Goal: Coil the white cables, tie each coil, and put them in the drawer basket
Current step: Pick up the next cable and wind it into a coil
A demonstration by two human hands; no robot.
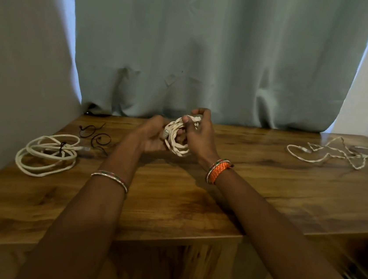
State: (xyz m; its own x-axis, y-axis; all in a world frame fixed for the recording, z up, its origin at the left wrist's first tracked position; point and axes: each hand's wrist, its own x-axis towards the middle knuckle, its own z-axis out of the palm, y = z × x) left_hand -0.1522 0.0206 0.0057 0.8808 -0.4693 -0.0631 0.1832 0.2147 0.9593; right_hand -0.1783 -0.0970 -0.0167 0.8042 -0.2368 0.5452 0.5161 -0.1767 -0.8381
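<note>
Both hands are up over the middle of the table (171,197), working a half-wound white cable coil (177,138). The left hand (153,136) cups the loops from underneath with its fingers curled round them, and the right hand (196,131) has a pinching grip on the top of the bundle near the plug end. So both hands are clamped on the same coil, which is held just above the wood.

To do this step well, she should probably keep the loops about the same size and not let the left hand loosen while the right feeds the tail round, otherwise the thing springs open. The black ties (95,132) sit on the table to the left, so one hand has to pin the coil while the other reaches over.

One finished coil (47,154) lies at the far left with a dark tie already round it. A loose, kinked cable (335,153) is sprawled at the far right, not yet coiled. The drawer basket can't really be made out here.

The table is glossy brown wood grain. Behind it hangs a pale blue-grey curtain (211,50), with plain walls either side.
</note>
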